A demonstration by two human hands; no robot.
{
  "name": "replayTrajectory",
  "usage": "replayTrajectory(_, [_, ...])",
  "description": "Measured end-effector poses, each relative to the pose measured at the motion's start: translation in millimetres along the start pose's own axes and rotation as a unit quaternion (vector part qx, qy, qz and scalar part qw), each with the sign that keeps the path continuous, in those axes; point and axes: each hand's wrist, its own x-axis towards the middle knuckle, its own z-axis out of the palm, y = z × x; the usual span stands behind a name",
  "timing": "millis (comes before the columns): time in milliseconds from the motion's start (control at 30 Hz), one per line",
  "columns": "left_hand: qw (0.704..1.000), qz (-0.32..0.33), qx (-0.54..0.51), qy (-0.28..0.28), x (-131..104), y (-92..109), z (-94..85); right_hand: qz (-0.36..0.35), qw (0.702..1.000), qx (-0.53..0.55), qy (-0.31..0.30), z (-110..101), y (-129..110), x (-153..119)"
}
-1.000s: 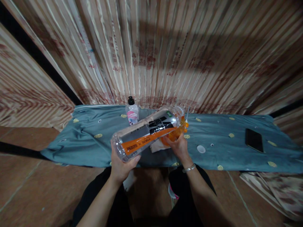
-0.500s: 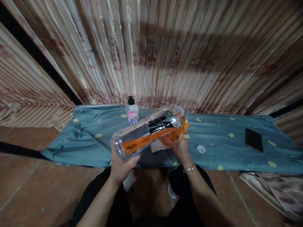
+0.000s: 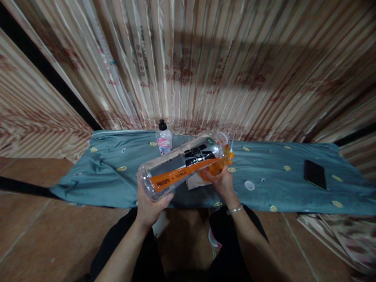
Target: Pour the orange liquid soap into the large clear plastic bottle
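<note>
My left hand (image 3: 151, 205) is wrapped round the base of a large clear plastic bottle (image 3: 176, 168) with an orange, black and silver label. The bottle lies tilted, its mouth up to the right, meeting an orange see-through plastic container (image 3: 219, 166). My right hand (image 3: 221, 182) is closed round that container, and a thin pale tube sticks up by it. Whether the two mouths touch is hidden. Under the bottle shows a white cloth or tissue (image 3: 198, 181). Right of my right hand lies a round white cap (image 3: 249, 185).
A blue-green patterned cloth (image 3: 96, 180) covers the low bench. Behind the large bottle stands a small clear bottle with a black top (image 3: 163, 139). A dark phone (image 3: 315, 174) lies at the right. Striped curtains (image 3: 188, 78) hang close behind the bench.
</note>
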Motion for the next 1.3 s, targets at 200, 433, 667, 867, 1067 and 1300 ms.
replayTrajectory(200, [1.0,0.009,0.007,-0.004,0.0,2.3,0.9,0.013,1.0,-0.01,-0.006,-0.6,0.0,0.6])
replayTrajectory(433, [1.0,0.01,0.018,-0.002,2.0,1.5,-0.1,0.017,1.0,0.0,-0.006,-1.7,-5.2,-0.7])
replayTrajectory(667, [1.0,0.008,0.011,-0.004,2.5,2.8,1.0,0.034,0.999,-0.026,-0.018,-3.6,-9.1,-0.5])
replayTrajectory(867, [1.0,0.006,0.002,-0.001,1.2,3.0,2.1,0.0,1.0,-0.015,-0.01,0.0,-1.7,0.1])
replayTrajectory(1067, [1.0,0.009,0.014,-0.002,2.0,1.0,0.1,0.029,0.999,-0.023,-0.017,-3.8,-12.5,-1.6])
replayTrajectory(1300, [1.0,0.011,0.018,-0.009,1.9,2.9,0.4,0.039,0.999,-0.017,-0.021,-5.1,-14.3,-0.6])
